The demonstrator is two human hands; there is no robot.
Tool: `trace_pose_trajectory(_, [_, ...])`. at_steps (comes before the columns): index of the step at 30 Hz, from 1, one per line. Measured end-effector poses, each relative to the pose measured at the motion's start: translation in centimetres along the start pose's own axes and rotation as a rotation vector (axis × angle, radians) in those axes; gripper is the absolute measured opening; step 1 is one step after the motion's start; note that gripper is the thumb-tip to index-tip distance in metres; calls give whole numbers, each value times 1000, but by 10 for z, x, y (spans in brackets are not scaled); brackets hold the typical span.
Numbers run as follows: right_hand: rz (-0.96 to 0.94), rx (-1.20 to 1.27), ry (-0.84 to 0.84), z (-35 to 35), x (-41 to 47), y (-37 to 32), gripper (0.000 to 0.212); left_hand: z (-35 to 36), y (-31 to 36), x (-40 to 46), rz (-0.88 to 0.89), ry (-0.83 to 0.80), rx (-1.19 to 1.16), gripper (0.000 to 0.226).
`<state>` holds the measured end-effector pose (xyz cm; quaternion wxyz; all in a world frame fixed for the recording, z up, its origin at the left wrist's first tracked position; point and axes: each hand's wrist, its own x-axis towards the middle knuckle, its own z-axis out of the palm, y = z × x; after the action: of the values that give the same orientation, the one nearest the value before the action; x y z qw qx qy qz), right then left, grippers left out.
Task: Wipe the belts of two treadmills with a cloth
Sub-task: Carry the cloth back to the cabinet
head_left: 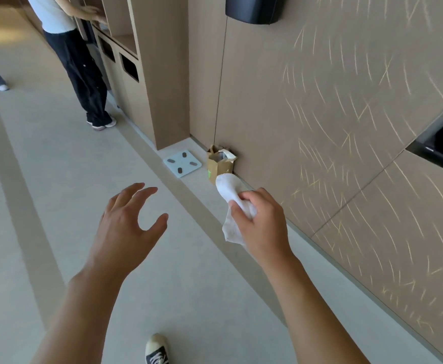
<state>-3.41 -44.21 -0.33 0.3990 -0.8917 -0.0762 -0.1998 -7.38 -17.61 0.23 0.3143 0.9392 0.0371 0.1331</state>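
My right hand (263, 222) grips a crumpled white cloth (229, 191) in the air, its ends sticking out above and below my fingers. My left hand (128, 222) is held out beside it with fingers spread and slightly bent, holding nothing. Both hands hang over a grey floor near a wall. No treadmill or belt is in view.
A brown paper bag (219, 164) and a light-blue bathroom scale (182, 164) lie on the floor against the tan wall (333, 114). A person (78, 61) stands at wooden cabinets (141, 61) at the upper left. My shoe (157, 349) shows at the bottom.
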Motion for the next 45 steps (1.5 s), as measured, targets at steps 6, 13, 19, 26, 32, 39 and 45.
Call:
trace_pose_trajectory(6, [-22, -51, -43, 84, 76, -48, 15, -36, -64, 96, 6, -1, -37, 59])
trace_pose_trajectory(13, [-43, -57, -50, 149, 140, -82, 19, -66, -110, 170, 20, 2, -22, 59])
trace_pose_trajectory(19, [-64, -41, -65, 194, 193, -86, 16, -74, -143, 223, -19, 15, -12, 58])
trace_pose_trajectory(26, [-85, -11, -101, 258, 279, -66, 18, -59, -171, 312, -40, 36, 25, 58])
trace_pose_trajectory(32, [-94, 4, -149, 314, 386, -44, 17, -41, -183, 420, -72, 48, 52, 57])
trace_pose_trajectory(39, [-106, 37, -162, 363, 491, -41, 18, -34, -196, 515, -118, 66, 77, 56])
trace_pose_trajectory(45, [-129, 67, -186, 428, 551, -57, 19, -40, -237, 585, -144, 71, 67, 55])
